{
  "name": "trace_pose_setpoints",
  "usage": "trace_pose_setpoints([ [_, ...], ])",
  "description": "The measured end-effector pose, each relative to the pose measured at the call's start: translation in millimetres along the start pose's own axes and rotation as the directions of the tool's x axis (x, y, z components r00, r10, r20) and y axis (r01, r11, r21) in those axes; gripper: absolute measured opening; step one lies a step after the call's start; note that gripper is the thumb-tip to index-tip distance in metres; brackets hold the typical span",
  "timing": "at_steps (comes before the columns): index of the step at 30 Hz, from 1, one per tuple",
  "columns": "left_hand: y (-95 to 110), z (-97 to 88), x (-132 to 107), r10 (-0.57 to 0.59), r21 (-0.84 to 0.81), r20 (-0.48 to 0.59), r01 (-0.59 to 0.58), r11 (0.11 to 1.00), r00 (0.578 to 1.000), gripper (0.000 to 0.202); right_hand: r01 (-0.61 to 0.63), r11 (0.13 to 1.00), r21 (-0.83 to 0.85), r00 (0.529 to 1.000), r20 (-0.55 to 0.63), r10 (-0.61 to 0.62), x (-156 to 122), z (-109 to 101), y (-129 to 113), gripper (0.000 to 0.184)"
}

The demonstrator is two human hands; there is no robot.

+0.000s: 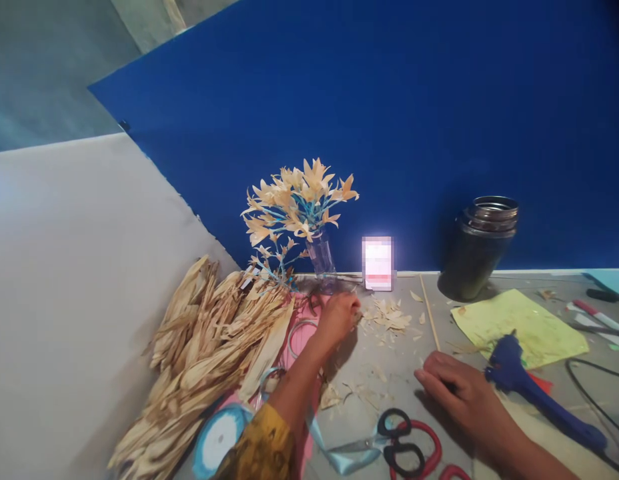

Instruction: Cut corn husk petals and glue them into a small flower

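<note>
My left hand (338, 317) reaches forward over the tabletop, fingers curled together, beside a small pile of pale cut husk petals (389, 315). Whatever its fingertips may hold is hidden. Nearer to me, my right hand (454, 387) rests closed, thumb against the bent fingers; I cannot make out anything in it. Just right of that hand lies a blue glue gun (544, 397), partly over a yellow sheet (519, 323). Behind my left hand, a clear vase (321, 257) holds cream husk flowers (299, 193) on blue-wrapped stems.
Dried corn husks (214, 353) are heaped at left, near a roll of blue tape (219, 440). Scissors with black handles (402, 437) and light-blue ribbon (349, 460) lie in front. A dark open flask (477, 250) and a bright blurred screen (378, 263) stand by the blue wall (414, 120).
</note>
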State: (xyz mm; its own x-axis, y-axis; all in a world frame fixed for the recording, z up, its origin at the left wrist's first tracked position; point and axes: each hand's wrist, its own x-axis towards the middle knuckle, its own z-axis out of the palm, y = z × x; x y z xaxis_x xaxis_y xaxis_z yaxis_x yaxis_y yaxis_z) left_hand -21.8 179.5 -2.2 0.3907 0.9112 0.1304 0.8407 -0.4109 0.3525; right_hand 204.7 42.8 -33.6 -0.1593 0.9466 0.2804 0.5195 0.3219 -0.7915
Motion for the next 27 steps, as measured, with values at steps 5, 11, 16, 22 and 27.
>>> trace_pose_setpoints([
  [5,7,6.3,7,0.023,-0.015,0.014,-0.023,1.0,1.0,0.031,0.018,0.999,-0.034,0.999,0.049,-0.017,-1,2,2,0.05],
  [11,0,7.7,-11,-0.013,0.066,0.049,0.01,0.998,0.999,0.02,0.05,0.996,-0.069,0.995,0.09,-0.043,-3,4,5,0.049],
  [16,-8,-0.3,-16,-0.078,0.144,0.069,0.068,0.987,0.995,0.025,0.055,0.996,-0.073,0.994,0.099,-0.048,-3,3,4,0.049],
  [22,2,-3.5,-27,0.023,0.184,0.111,-0.043,0.982,0.994,0.028,0.066,0.995,-0.074,0.991,0.125,-0.057,-3,1,0,0.048],
  [27,2,-3.5,-50,0.106,0.195,0.132,-0.13,0.972,0.986,0.025,0.075,0.993,-0.086,0.991,0.121,-0.065,-4,2,3,0.049],
])
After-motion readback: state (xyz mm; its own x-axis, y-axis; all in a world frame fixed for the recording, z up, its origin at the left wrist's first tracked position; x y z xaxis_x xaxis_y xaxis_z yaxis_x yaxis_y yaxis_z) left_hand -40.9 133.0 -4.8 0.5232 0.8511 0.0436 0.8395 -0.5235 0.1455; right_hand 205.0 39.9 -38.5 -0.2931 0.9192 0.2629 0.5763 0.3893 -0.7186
